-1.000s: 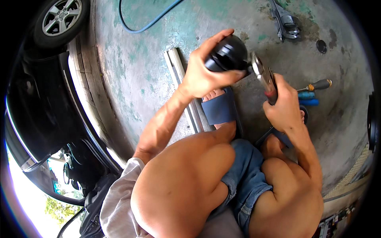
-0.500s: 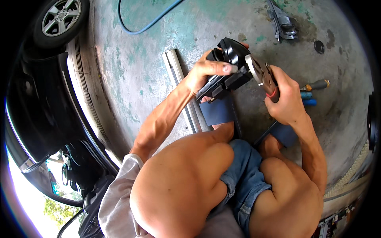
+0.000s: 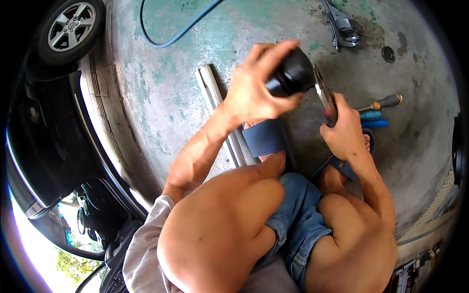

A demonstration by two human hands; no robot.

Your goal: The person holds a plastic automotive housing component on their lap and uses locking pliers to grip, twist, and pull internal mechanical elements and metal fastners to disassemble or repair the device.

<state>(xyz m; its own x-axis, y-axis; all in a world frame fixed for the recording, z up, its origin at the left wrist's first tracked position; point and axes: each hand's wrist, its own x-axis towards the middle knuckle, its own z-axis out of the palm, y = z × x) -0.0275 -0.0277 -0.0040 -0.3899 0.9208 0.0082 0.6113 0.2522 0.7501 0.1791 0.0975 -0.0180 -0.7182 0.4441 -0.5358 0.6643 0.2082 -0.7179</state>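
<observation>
The left hand (image 3: 251,90) is wrapped round a black part (image 3: 293,72), held up beyond the left sandal (image 3: 264,138); the right hand (image 3: 346,131) grips pliers (image 3: 324,96) just right of it, whether touching I cannot tell. A screwdriver (image 3: 389,101) lies farther right, a rail (image 3: 208,87) left, a disc (image 3: 388,54) far right

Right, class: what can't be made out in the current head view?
In the head view:
- Black part: blurred, partly covered by the left hand.
- Pliers: tips blurred, contact unclear; handles partly covered by the right hand.
- Blue hose: cut off by the top edge.
</observation>
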